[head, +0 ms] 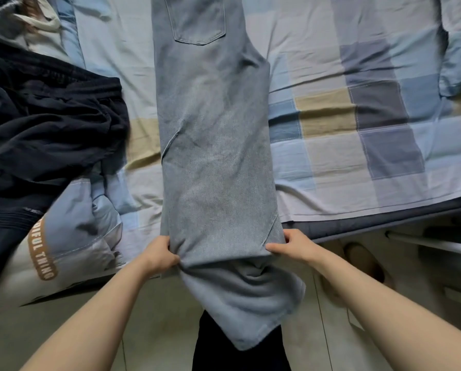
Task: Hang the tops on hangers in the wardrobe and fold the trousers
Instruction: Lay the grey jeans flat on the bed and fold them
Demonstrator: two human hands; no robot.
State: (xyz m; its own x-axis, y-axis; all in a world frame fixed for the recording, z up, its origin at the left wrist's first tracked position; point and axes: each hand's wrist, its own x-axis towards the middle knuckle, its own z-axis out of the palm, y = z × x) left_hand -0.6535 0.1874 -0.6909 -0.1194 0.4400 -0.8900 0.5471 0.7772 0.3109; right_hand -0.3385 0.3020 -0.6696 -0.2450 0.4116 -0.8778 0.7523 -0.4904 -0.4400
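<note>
— Checked bedding (358, 116) in blue, grey and tan covers the bed; what lies on it?

— From the left: a heap of dark clothes (36, 124), then the light-blue jeans (213, 145), laid lengthwise with the back pocket far up and the leg ends hanging off the near edge.

— And the hands?

— Left hand (158, 254) pinches the left edge of the legs, right hand (291, 245) pinches the right, both at the bed's edge.

— So, the fold?

— I'd lift both edges level and carry the hems toward the pocket, keeping the side seams lined up.
</note>
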